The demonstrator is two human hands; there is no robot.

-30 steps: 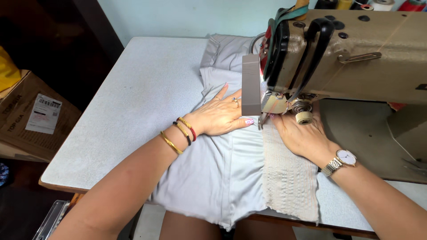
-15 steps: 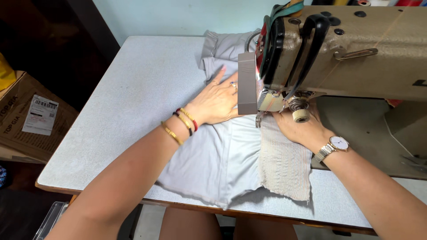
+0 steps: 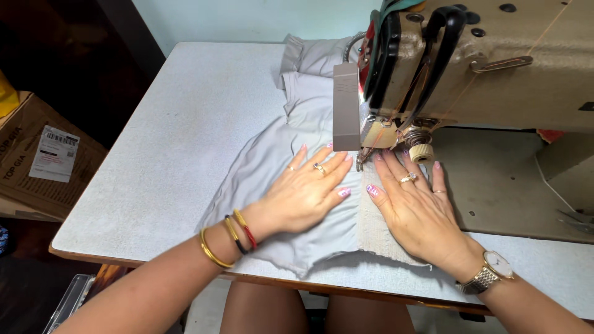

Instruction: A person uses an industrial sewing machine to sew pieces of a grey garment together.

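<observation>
**Asker:** Two hands are in view, I gather. What are they doing?

**Describer:** Both lie flat, palms down and fingers spread, on a pale grey garment (image 3: 291,154) spread over a speckled white table (image 3: 167,154). Neither hand grips anything; they only press the cloth. A beige sewing machine (image 3: 489,68) stands at the far right, and everything else is placed from it.

**Asker:** Where is each hand?

**Describer:** The left hand (image 3: 303,195) rests just left of the machine's needle area, with bangles on its wrist. The right hand (image 3: 414,207) lies directly in front of the needle area, fingertips almost under the machine head, a watch (image 3: 492,272) on the wrist. It presses a ribbed, lighter knit panel (image 3: 377,238) that runs alongside the grey cloth.

**Asker:** Where does the garment go?

**Describer:** It runs from the near table edge in front of the machine, past the needle, and bunches up behind and left of the machine head.

**Asker:** How would the cloth handle?

**Describer:** It looks light, thin, soft and stretchy, likely to slide or ripple on the smooth tabletop. Flat palms either side of the seam line, near the needle, seem the sensible hold; pinching would probably pucker it.

**Asker:** Anything else?

**Describer:** A cardboard box (image 3: 37,161) sits on the floor, far left of the machine.
</observation>
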